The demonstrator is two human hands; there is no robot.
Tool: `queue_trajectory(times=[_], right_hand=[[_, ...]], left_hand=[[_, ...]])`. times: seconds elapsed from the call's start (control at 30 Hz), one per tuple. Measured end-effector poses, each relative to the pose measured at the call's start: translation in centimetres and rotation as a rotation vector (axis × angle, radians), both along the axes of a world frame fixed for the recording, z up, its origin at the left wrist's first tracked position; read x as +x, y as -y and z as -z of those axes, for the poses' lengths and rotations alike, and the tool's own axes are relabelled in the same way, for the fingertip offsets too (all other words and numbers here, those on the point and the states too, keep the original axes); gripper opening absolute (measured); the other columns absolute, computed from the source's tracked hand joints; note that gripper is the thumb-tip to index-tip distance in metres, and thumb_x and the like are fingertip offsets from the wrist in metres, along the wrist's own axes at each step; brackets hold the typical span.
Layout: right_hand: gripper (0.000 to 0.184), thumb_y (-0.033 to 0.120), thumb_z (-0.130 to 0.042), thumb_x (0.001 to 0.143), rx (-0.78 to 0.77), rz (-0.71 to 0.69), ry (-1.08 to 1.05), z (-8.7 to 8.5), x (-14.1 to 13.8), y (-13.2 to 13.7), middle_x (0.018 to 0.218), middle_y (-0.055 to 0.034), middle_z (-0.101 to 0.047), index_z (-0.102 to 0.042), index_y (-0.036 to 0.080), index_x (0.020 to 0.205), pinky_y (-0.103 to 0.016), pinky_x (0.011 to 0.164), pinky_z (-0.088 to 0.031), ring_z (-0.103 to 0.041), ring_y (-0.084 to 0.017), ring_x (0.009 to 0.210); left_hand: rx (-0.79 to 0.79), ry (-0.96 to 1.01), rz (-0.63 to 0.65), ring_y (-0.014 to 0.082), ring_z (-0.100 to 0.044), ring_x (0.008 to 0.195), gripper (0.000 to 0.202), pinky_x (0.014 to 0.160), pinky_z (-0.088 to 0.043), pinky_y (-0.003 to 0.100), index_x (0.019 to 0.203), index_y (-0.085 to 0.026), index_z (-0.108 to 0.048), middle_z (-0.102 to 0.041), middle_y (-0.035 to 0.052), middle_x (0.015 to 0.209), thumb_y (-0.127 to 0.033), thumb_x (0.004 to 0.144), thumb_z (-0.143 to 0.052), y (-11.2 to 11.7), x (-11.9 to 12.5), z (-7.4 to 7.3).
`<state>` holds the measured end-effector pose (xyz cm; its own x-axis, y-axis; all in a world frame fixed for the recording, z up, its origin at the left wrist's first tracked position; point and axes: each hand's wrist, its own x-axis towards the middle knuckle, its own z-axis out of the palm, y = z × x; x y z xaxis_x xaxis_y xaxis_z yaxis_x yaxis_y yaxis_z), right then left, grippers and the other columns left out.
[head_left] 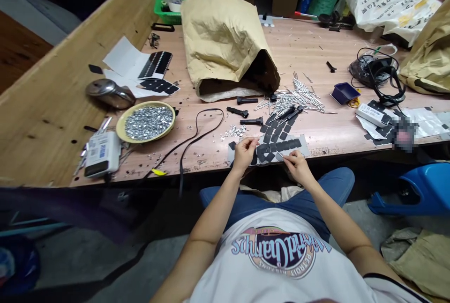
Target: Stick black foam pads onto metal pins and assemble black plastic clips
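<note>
My left hand [243,151] hovers over the near edge of the wooden table [197,153], fingers pinched on a small part I cannot make out. My right hand [297,166] sits beside it, pinching a thin metal pin [280,155] that points toward the left hand. Both hands are above a white sheet with several black adhesive pads [277,146]. Just beyond lie a small scatter of washers [235,131], a pile of metal pins [297,97] and black handled parts [246,112].
A yellow bowl of small metal pieces [147,121] stands at left beside a white device [100,153]. A big brown paper sack [225,45] lies mid-table. A black cable [197,134] loops over the front edge. A small blue tray [344,92] and blue stool [418,193] are at right.
</note>
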<state>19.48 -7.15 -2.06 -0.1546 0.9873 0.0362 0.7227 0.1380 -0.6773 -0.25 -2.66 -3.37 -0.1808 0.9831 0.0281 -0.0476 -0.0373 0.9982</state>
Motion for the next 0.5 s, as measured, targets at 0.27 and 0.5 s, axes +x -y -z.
queue_trajectory(times=[0.27, 0.5], right_hand=[[0.027, 0.03, -0.047, 0.089, -0.058, 0.003, -0.161, -1.9, -1.9, 0.9, 0.096, -0.0061, -0.053, -0.069, 0.024, 0.102, -0.026, 0.056, -0.05, -0.054, -0.011, 0.064], [0.041, 0.056, -0.052, 0.08, -0.248, -0.034, -0.595, -1.2, -1.9, 0.4, 0.087, -0.0012, -0.051, -0.067, 0.019, 0.087, -0.018, 0.034, -0.036, -0.042, -0.001, 0.042]], left_hand=[[-0.162, 0.178, 0.266, 0.0083, -0.05, 0.05, 0.025, 0.053, -0.042, 0.022, 0.062, -0.015, -0.066, -0.059, -0.0014, 0.053, -0.038, 0.061, -0.075, 1.5, 2.9, -1.0], [-0.129, 0.261, 0.353, 0.0091, -0.053, 0.054, 0.03, 0.056, -0.045, 0.023, 0.065, -0.015, -0.067, -0.062, 0.0, 0.058, -0.043, 0.059, -0.076, 2.0, 2.4, -1.3]])
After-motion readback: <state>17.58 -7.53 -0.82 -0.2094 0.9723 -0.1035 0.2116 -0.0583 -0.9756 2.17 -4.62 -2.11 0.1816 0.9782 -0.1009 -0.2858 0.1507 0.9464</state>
